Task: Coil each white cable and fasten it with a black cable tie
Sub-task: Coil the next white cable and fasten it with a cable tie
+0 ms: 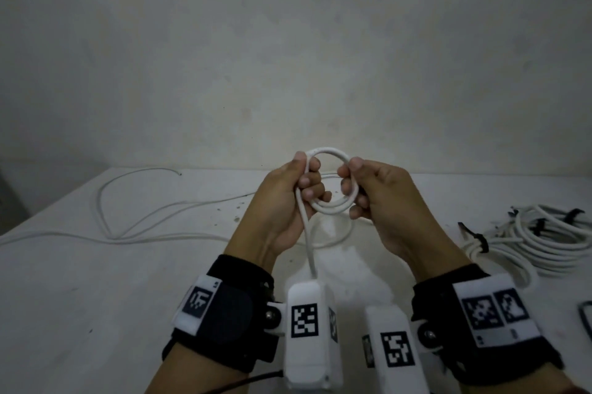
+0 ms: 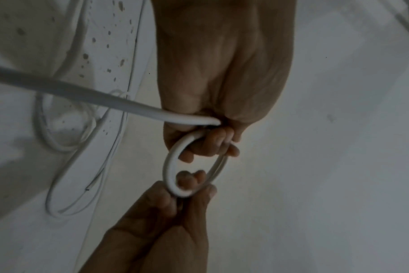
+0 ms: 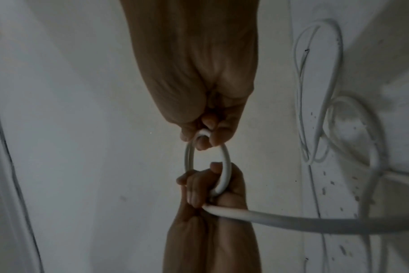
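Above the white table I hold a small coil of white cable between both hands. My left hand grips the coil's left side, fingers curled through the ring and thumb on top. On the right side, my right hand pinches the turns together. From my left fist the cable's tail runs down toward me. The left wrist view shows the coil between my left fingers and the right hand. In the right wrist view the coil hangs from my right fingers.
The loose length of the cable snakes over the table's left and far part. A heap of coiled white cables bound with black ties lies at the right. A dark loop shows at the right edge. A bare wall stands behind.
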